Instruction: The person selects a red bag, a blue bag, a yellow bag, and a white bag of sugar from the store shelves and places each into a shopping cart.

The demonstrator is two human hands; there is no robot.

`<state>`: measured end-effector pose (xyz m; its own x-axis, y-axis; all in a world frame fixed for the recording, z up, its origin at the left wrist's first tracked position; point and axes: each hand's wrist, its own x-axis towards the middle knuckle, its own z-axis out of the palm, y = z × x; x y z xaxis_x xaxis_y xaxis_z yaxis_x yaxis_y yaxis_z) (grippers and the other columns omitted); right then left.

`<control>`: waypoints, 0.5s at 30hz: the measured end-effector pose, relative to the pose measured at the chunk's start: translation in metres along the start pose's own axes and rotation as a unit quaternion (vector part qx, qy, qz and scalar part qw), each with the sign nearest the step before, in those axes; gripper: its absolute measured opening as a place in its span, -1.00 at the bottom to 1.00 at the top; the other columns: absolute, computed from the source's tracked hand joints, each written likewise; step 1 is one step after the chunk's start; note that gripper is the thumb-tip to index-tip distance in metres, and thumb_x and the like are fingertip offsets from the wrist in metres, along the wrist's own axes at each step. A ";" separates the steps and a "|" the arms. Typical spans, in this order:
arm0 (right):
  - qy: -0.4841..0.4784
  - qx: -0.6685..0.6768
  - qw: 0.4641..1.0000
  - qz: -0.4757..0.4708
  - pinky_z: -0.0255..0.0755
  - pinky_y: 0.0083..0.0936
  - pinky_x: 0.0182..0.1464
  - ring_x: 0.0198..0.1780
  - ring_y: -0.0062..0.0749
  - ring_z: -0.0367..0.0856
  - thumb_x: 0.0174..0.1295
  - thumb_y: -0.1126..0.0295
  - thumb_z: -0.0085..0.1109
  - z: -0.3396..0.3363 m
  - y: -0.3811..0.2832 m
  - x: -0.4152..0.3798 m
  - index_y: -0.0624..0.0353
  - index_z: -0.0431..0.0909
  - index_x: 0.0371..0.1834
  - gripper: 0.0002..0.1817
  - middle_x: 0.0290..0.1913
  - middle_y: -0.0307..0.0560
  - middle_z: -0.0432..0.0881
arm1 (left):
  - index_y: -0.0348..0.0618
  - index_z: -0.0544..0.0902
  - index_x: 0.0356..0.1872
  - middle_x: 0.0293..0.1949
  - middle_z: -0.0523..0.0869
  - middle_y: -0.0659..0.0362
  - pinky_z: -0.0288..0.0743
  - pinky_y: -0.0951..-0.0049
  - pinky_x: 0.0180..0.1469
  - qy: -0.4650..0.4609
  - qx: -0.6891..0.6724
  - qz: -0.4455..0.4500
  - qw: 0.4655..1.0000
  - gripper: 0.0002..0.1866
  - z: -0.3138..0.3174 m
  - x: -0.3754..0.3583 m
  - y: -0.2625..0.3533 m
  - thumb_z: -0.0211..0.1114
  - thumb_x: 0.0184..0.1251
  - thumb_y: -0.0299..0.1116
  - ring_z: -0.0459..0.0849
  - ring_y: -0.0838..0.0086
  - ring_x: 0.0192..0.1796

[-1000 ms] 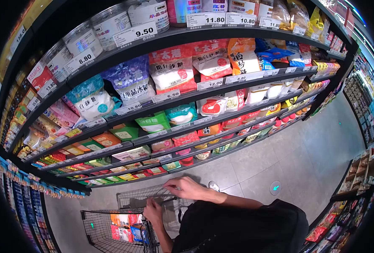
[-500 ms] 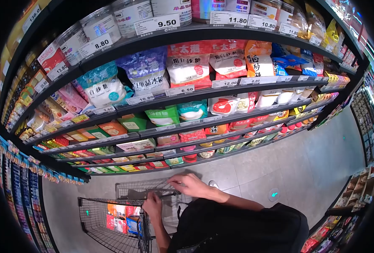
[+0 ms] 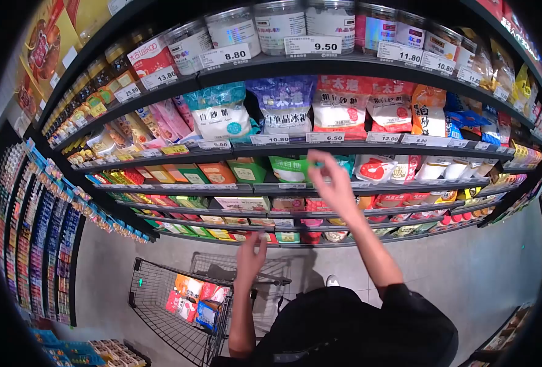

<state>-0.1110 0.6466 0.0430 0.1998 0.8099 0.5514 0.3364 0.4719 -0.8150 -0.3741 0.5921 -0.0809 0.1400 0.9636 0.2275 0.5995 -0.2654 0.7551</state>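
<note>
My right hand [image 3: 333, 186] is lifted in front of the shelves, fingers loosely bent and apart, nothing in it. Behind it, partly covered, is a green bag of sugar [image 3: 288, 169]; a teal bag [image 3: 346, 164] shows just beside the fingers. Above these stand a red and white sugar bag [image 3: 339, 113] and a purple bag [image 3: 281, 107]. My left hand [image 3: 251, 257], also empty with fingers apart, is held up near the lowest shelves. Below and left of it is a wire shopping cart [image 3: 151, 293] with several colourful bags [image 3: 199, 301] inside.
Clear jars [image 3: 280, 27] line the top shelf, with price tags [image 3: 324, 46] along its edge. Boxes [image 3: 216, 171] fill the lower left shelf. Another display rack [image 3: 32, 235] stands at the left. Grey floor [image 3: 393, 266] runs in front of the shelves.
My view has swung left and nearer the shelves. My right hand has risen from beside the cart to the shelf fronts; my left hand has come off the cart and moved up.
</note>
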 end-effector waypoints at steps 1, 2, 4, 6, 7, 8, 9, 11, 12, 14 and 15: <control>0.027 0.021 0.999 -0.041 0.45 -0.62 -0.28 -0.41 -0.58 0.55 0.29 0.46 0.13 -0.001 -0.001 0.024 0.29 0.51 0.08 -0.69 -0.27 -0.07 0.67 | -0.20 0.62 -0.05 -0.26 0.75 -0.03 0.58 0.22 -0.20 0.023 -0.075 0.038 0.996 -0.79 0.001 0.029 0.012 0.26 0.33 -0.39 0.75 0.12 -0.19; 0.040 0.023 0.999 -0.023 0.48 -0.57 -0.26 -0.42 -0.52 0.58 0.28 0.42 0.15 -0.003 -0.003 0.045 0.32 0.51 0.08 -0.67 -0.26 -0.03 0.69 | -0.27 0.60 -0.04 -0.15 0.73 -0.03 0.57 0.33 -0.04 0.053 -0.081 0.110 0.989 -0.79 0.000 0.057 0.027 0.24 0.37 -0.45 0.74 0.21 -0.07; 0.057 0.026 0.998 -0.008 0.50 -0.52 -0.24 -0.42 -0.47 0.61 0.28 0.39 0.17 -0.005 -0.010 0.076 0.34 0.51 0.09 -0.64 -0.24 0.00 0.70 | -0.31 0.56 0.08 0.05 0.67 0.00 0.48 0.38 0.15 0.045 -0.192 0.169 0.966 -0.73 -0.017 0.110 0.082 0.18 0.44 -0.42 0.65 0.30 0.12; 0.064 -0.043 0.997 0.009 0.54 -0.35 -0.17 -0.37 -0.24 0.69 0.25 0.30 0.20 -0.008 -0.018 0.098 0.39 0.54 0.05 -0.60 -0.18 0.11 0.72 | -0.37 0.46 0.21 0.16 0.60 -0.05 0.44 0.37 0.23 0.026 -0.272 0.143 0.951 -0.62 -0.025 0.159 0.120 0.16 0.47 -0.40 0.59 0.29 0.21; 0.067 -0.043 0.997 0.008 0.54 -0.35 -0.17 -0.37 -0.24 0.69 0.25 0.30 0.20 -0.010 -0.017 0.106 0.39 0.54 0.05 -0.60 -0.18 0.11 0.72 | -0.40 0.39 0.28 0.21 0.56 -0.09 0.42 0.36 0.26 0.024 -0.300 0.129 0.945 -0.55 -0.025 0.182 0.129 0.16 0.47 -0.39 0.57 0.27 0.23; 0.047 -0.084 0.995 0.010 0.55 -0.42 -0.27 -0.39 -0.32 0.70 0.28 0.28 0.20 -0.012 -0.011 0.114 0.42 0.52 0.07 -0.57 -0.19 0.10 0.72 | -0.43 0.35 0.31 0.23 0.53 -0.14 0.41 0.35 0.28 0.041 -0.304 0.134 0.942 -0.51 -0.022 0.202 0.135 0.17 0.46 -0.38 0.55 0.25 0.25; 0.026 -0.126 0.992 0.011 0.56 -0.49 -0.37 -0.41 -0.40 0.71 0.30 0.27 0.20 -0.013 -0.006 0.119 0.46 0.50 0.09 -0.55 -0.19 0.09 0.72 | -0.45 0.31 0.33 0.25 0.50 -0.18 0.39 0.35 0.30 0.059 -0.309 0.140 0.939 -0.47 -0.019 0.219 0.139 0.18 0.45 -0.37 0.54 0.23 0.27; 0.040 -0.123 0.992 0.001 0.54 -0.34 -0.24 -0.34 -0.18 0.70 0.28 0.25 0.20 -0.015 0.007 0.123 0.45 0.55 0.01 -0.57 -0.20 0.19 0.71 | -0.46 0.27 0.35 0.27 0.47 -0.20 0.36 0.35 0.32 0.077 -0.322 0.127 0.935 -0.43 -0.012 0.239 0.150 0.19 0.45 -0.33 0.50 0.23 0.31; 0.047 -0.119 0.992 -0.006 0.52 -0.20 -0.12 -0.27 0.03 0.69 0.25 0.23 0.20 -0.012 0.013 0.124 0.43 0.59 -0.07 -0.59 -0.20 0.28 0.69 | -0.46 0.27 0.35 0.28 0.46 -0.20 0.35 0.33 0.33 0.031 -0.343 0.119 0.931 -0.42 -0.011 0.245 0.157 0.19 0.44 -0.33 0.48 0.21 0.32; 0.003 -0.095 0.995 -0.007 0.52 -0.29 -0.27 -0.34 -0.25 0.71 0.32 0.25 0.15 -0.022 0.003 0.120 0.42 0.60 -0.12 -0.65 -0.45 0.11 0.65 | -0.45 0.27 0.34 0.31 0.41 -0.23 0.26 0.21 0.39 0.004 -0.273 0.118 0.955 -0.39 -0.016 0.245 0.163 0.17 0.44 -0.21 0.40 0.06 0.37; 0.007 -0.213 0.975 -0.066 0.50 -0.39 -0.37 -0.43 -0.37 0.68 0.33 0.24 0.15 -0.022 -0.014 0.119 0.41 0.60 -0.15 -0.64 -0.51 0.00 0.63 | -0.31 0.35 0.30 0.13 0.55 -0.12 0.35 0.18 0.26 0.143 -0.113 0.128 0.975 -0.45 0.011 0.260 0.144 0.10 0.47 -0.10 0.52 0.13 0.19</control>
<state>-0.0716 0.7285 0.1243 0.1404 0.7453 0.6518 0.7105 0.3826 -0.5905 -0.2432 0.8047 0.0803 0.0173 0.8258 0.5637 0.3812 -0.5267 0.7598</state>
